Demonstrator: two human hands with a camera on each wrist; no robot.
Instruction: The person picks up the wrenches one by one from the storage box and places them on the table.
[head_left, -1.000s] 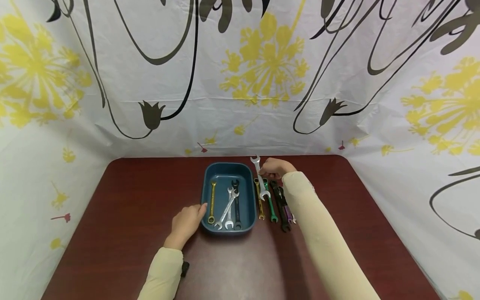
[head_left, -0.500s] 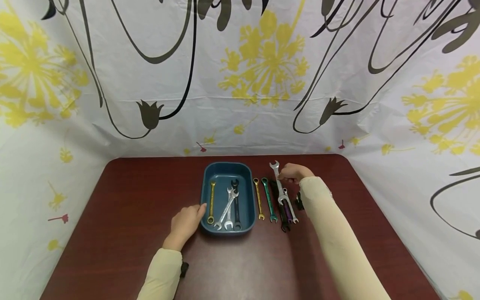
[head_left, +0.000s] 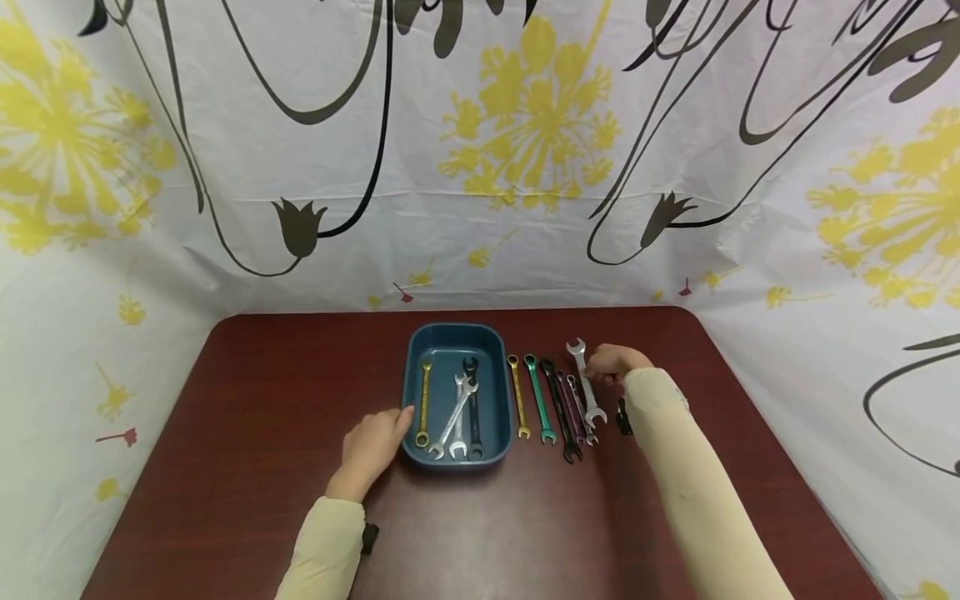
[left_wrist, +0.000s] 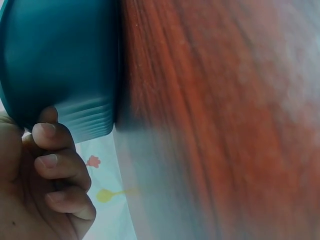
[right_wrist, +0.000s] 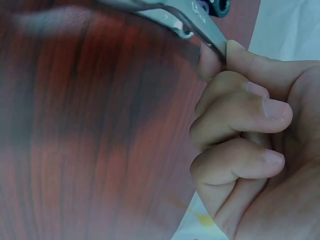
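Observation:
Between thumb and forefinger, my right hand (head_left: 617, 363) pinches a large silver open-end wrench (head_left: 586, 379), close over the right end of a row of wrenches. In the right wrist view its shank (right_wrist: 200, 22) runs into the pinch, the other fingers curled in. My left hand (head_left: 375, 443) grips the left wall of a blue tray (head_left: 408, 367), thumb over the rim and fingers bent outside it. Inside the tray lie a gold wrench (head_left: 424, 404), a black wrench (head_left: 473, 412) and two crossed silver wrenches (head_left: 452, 423).
Right of the tray, a gold wrench (head_left: 519, 398), a green wrench (head_left: 539, 400), a black wrench (head_left: 560, 408) and a purple wrench (head_left: 572, 408) lie side by side. A smaller silver wrench lies partly behind the held one. A patterned sheet (head_left: 480, 250) hangs behind the brown table (head_left: 300, 367).
My right hand has carried the silver wrench rightward from beside the tray, across the row to its right end, and lowered it. The left hand has stayed on the tray.

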